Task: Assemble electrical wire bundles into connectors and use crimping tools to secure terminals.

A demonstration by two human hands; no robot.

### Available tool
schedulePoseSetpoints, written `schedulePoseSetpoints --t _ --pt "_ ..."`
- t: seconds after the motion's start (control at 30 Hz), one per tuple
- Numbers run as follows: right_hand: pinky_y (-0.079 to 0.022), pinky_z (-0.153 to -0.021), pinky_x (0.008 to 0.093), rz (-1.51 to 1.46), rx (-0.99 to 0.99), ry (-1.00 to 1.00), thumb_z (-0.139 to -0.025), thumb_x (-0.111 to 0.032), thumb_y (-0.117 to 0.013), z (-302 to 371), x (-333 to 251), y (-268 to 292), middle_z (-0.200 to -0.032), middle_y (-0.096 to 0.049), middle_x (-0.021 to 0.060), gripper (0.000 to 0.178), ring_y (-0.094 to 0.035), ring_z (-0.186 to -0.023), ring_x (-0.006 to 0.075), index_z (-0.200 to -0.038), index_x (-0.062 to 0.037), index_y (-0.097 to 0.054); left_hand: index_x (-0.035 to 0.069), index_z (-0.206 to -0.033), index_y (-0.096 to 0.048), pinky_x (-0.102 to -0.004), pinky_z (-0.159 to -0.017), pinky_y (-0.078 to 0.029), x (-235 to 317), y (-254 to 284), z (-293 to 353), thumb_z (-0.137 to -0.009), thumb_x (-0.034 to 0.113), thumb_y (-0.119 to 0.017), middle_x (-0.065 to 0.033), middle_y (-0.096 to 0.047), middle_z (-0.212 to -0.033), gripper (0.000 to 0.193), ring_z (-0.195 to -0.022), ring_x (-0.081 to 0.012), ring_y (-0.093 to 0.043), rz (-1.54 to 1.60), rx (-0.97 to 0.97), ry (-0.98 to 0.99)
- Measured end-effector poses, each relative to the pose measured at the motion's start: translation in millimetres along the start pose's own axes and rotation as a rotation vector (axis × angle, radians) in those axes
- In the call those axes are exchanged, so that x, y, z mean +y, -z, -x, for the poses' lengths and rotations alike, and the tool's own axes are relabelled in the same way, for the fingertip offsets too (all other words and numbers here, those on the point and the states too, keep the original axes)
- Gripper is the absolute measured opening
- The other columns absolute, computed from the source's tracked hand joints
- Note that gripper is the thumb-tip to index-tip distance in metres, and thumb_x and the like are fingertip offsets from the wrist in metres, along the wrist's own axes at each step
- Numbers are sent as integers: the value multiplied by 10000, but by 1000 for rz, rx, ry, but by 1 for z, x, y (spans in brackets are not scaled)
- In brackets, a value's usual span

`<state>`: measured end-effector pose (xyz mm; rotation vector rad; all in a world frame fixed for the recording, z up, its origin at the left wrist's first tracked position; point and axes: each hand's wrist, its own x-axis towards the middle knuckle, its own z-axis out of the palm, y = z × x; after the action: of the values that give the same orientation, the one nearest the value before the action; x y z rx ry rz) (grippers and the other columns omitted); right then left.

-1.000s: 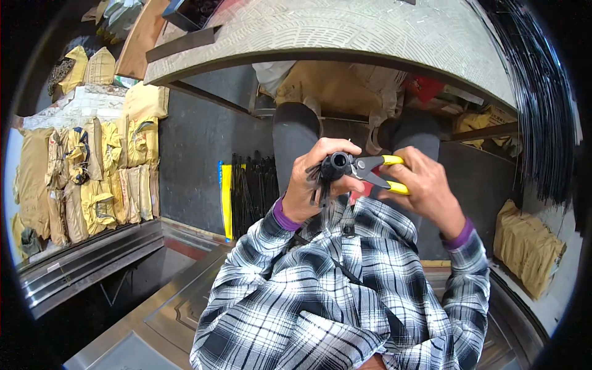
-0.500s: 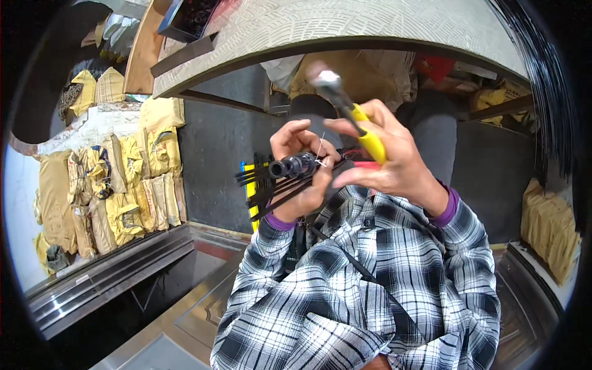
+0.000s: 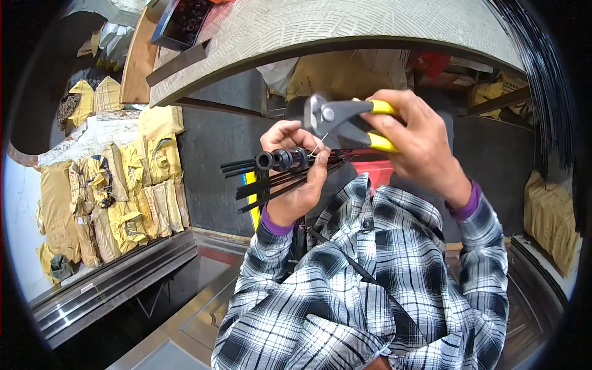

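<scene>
My left hand [image 3: 297,198] is closed round a bundle of thin black rods [image 3: 254,190], which fan out to the left. Among them a black, ridged tube [image 3: 282,160] shows its round open end. A thin pale wire [image 3: 320,143] stands up from the tube, close to my left thumb and fingertips. In my right hand [image 3: 419,139] are end-cutting pincers [image 3: 348,113] with yellow-sleeved handles, which are spread apart. Their metal head is just above the wire; whether the jaws touch it I cannot tell.
A table with a patterned top [image 3: 364,21] arches across the far side, bearing a box of small dark parts [image 3: 188,21]. Long black rods [image 3: 542,80] hang at the right. Yellowish packages [image 3: 126,179] lie at the left. Something red [image 3: 373,172] is behind my hands.
The pincers have turned in my right hand, so their head now points left, near the wire. My right hand has shifted right, and its fingers have closed round the handles.
</scene>
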<state>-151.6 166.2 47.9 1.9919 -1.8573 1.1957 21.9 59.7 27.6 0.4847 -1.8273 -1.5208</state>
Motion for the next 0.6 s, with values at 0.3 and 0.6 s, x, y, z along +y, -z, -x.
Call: schedulePoseSetpoints --t 0.3,0.6 --pt "-435 -652 276 -729 45 -295 -663 -26 -711 -11 -13 -30 -872 -506 84 137 -521 -785 182 -754 11 -614 -4 -1158 -276 -255 -739 -428 9 -3 -5 -760 -47 -567 -93 -476 -851 495 -780 -116 -487 -131 -47 -51" --pt "-421 -604 229 -1287 -186 -726 -731 -101 -679 -25 -6 -29 -867 -528 75 159 -514 -727 113 -723 11 -566 14 -1181 -286 -298 -767 -441 11 1 -1 -760 -52 -558 -78 -481 -834 506 -723 -148 -511 -90 -95 10"
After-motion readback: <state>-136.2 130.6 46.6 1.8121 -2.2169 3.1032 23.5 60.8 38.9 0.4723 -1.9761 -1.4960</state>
